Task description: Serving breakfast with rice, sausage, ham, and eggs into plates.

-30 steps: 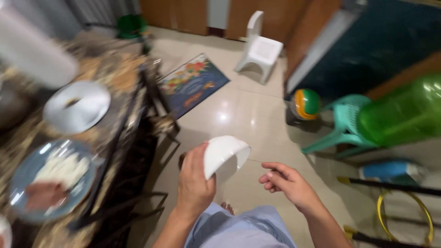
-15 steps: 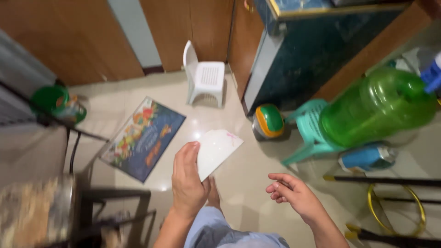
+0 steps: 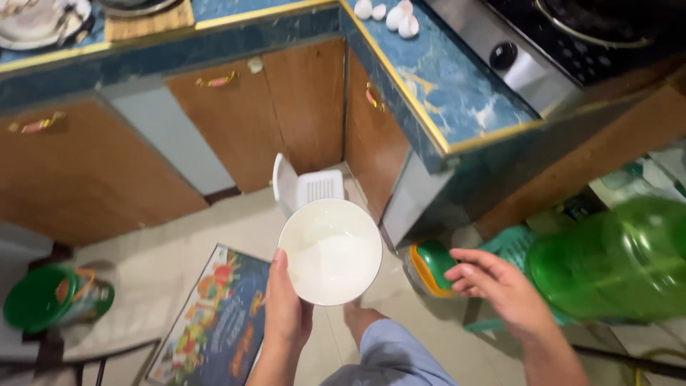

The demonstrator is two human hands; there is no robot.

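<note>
I see my left hand (image 3: 287, 314) gripping a round white glossy bowl (image 3: 330, 251) by its near-left rim, thumb laid over the edge, the bowl's hollow turned up toward the camera and showing nothing inside. The bowl hangs in the air above the pale tiled floor (image 3: 164, 286), in front of the inner corner where the two runs of the blue marbled countertop with a yellow edge strip (image 3: 450, 93) meet. My right hand (image 3: 496, 289) is open and holds nothing, fingers loosely spread, well apart from the bowl to its right.

Just behind the bowl a small white plastic stool (image 3: 309, 187) stands on the floor against the brown wooden cabinet doors (image 3: 286, 107). To the right of my free hand lies a large translucent green plastic water bottle (image 3: 614, 261), tilted, with a green and orange round container (image 3: 431, 263) between it and the bowl. A colourful printed floor mat (image 3: 214, 322) lies left of my left arm, and a green lidded tub (image 3: 53, 300) sits further left. White eggshell halves (image 3: 389, 13) rest near the counter's back edge.
</note>
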